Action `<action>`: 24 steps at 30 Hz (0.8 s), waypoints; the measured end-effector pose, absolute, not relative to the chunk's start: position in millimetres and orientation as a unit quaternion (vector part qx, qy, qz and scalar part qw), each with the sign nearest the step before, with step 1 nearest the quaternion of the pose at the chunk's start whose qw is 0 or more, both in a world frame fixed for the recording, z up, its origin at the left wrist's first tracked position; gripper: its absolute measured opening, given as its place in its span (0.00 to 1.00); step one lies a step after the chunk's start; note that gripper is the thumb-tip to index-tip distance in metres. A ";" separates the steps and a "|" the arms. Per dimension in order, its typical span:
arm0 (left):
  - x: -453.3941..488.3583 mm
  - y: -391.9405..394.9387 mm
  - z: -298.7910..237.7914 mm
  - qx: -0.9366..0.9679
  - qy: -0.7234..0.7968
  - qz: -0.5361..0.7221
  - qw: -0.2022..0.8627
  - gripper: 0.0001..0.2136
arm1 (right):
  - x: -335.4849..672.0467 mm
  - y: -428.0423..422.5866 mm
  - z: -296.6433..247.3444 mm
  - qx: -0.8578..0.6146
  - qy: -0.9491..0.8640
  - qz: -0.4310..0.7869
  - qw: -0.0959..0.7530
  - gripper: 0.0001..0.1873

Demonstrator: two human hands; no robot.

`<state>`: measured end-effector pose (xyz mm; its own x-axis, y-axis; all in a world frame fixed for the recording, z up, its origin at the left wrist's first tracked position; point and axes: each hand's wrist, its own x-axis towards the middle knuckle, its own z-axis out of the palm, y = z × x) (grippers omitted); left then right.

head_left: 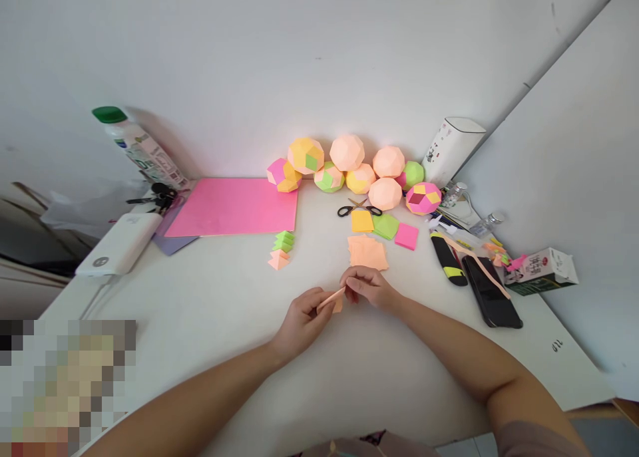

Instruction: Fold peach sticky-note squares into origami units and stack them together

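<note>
Between my two hands is a small folded piece of peach paper [331, 299], seen nearly edge-on. My left hand [305, 316] pinches its lower left end, and the fingers of my right hand [368, 287] are closed on its upper right end. Just beyond my right hand lies a loose stack of peach paper squares [367, 252]. Behind that are a yellow pad [362, 221], green paper squares [386, 226] and a pink pad [407, 236]. Small folded green pieces [284, 241] and folded peach pieces [279, 259] stand in a row to the left.
Several faceted paper balls [347, 153] are piled against the wall, with black-handled scissors [359, 207] in front. A pink sheet [237, 206] lies left, near a white power bank [120, 244] and a bottle [144, 148]. At right are a cutter [448, 257], a phone [492, 294] and a carton [544, 271].
</note>
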<state>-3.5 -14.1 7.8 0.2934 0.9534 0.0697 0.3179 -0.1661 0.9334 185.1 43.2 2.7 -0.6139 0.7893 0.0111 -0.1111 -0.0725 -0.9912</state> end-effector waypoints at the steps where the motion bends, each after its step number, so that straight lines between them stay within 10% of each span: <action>1: -3.5 -14.3 7.9 0.673 0.473 0.360 0.440 0.12 | 184.5 42.2 3.4 -0.281 -0.596 0.674 0.336 0.13; 24: -3.7 -14.2 2.3 0.578 0.518 0.407 0.482 0.11 | 180.8 37.7 -2.2 -0.357 -0.623 0.622 0.314 0.12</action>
